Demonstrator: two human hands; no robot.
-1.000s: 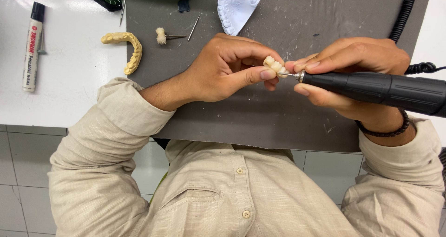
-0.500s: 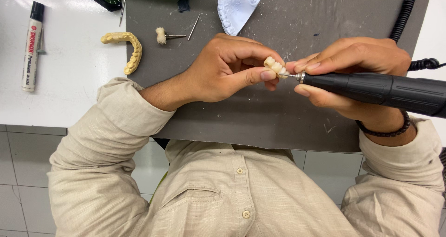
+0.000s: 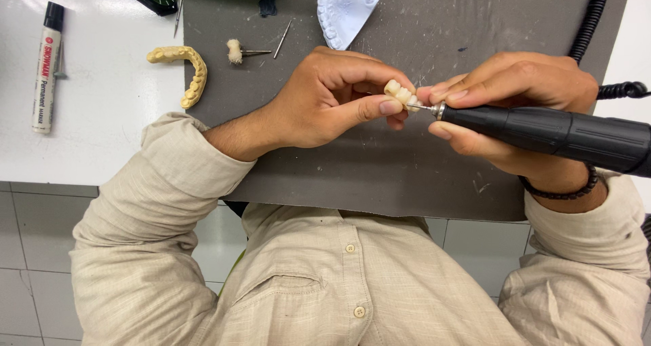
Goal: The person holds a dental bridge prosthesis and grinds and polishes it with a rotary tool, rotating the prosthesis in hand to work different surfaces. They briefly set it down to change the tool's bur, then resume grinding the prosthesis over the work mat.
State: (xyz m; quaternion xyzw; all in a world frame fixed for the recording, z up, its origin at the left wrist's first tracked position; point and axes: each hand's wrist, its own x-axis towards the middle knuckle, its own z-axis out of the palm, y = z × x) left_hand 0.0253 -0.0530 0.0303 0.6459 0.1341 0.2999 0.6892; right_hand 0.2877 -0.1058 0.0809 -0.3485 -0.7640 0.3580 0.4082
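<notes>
Left hand [image 3: 325,102] curled, thumb and fingertips pinching a small cream dental bridge [image 3: 401,93] by its ends, above the middle of the dark grey mat [image 3: 380,176]. Right hand [image 3: 515,108] wrapped in a pen grip around the black rotary handpiece [image 3: 542,130], thin bur tip touching the bridge's right side. Fingertips of both hands meeting, braced against each other.

Bridge probably light, rigid and brittle, smooth enough to slip; best held at the ends, leaving the worked face bare and fingertips clear of the bur. Handpiece stiff, likely tugged a little by the coiled black cord [image 3: 593,13] beyond the right wrist.

Just beyond the left hand: pale blue plaster jaw cast [image 3: 346,10], a loose steel bur [image 3: 283,38], a felt polishing point [image 3: 237,51]. Further left, a yellow tooth arch [image 3: 186,71] straddling the mat's left edge; well left on the white bench [image 3: 102,142], a marker pen [image 3: 47,68]. Bare mat toward the body, ending near the bench's front edge, so little room to drop the wrists.
</notes>
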